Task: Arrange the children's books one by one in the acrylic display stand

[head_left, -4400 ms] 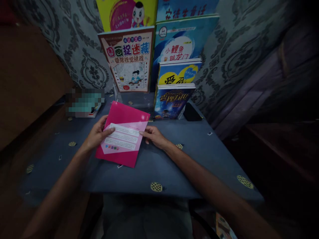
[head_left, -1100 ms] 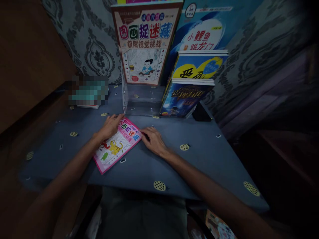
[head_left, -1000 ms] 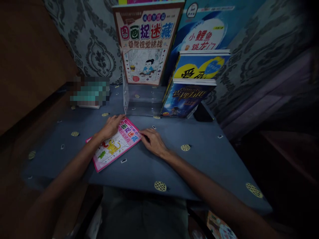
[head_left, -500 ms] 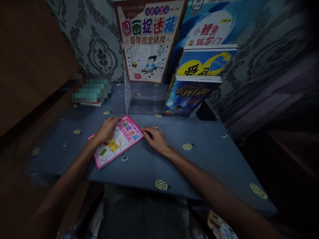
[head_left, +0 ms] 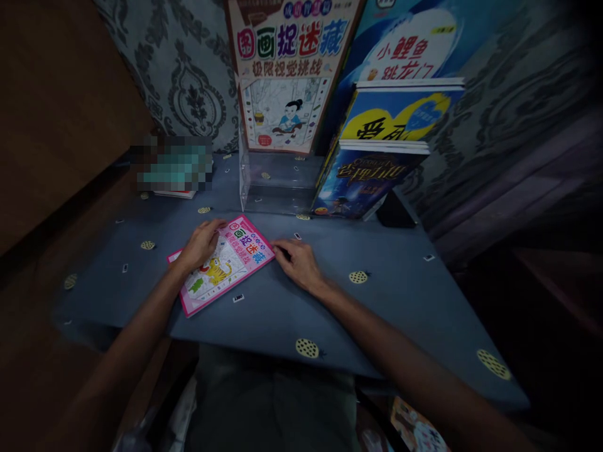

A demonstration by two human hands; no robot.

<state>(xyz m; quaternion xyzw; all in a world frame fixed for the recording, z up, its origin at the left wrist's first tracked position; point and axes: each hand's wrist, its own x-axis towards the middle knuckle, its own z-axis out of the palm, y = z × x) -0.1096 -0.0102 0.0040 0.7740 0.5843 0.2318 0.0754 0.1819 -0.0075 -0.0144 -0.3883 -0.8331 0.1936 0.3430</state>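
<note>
A pink-bordered picture book (head_left: pixel 221 276) with a yellow tiger on its cover lies closed and slanted on the table. My left hand (head_left: pixel 203 243) rests across the upper left of this cover, fingers stretched out and hiding part of the drawing. At the book's right corner, my right hand (head_left: pixel 296 262) has thumb and forefinger pinched together on the edge. Its other fingers are curled under and partly hidden.
Beyond the book stands a clear acrylic rack (head_left: pixel 277 196). An upright brown-bordered book (head_left: pixel 282 119) and several blue books (head_left: pixel 365 182) stand in it. A stack of books (head_left: pixel 176 169), blurred, lies back left. Pineapple-print cloth covers the table (head_left: pixel 391 314).
The camera view has shifted slightly, so the rack and books appear a little further right. Both hands and the pink book keep the same positions relative to each other.
</note>
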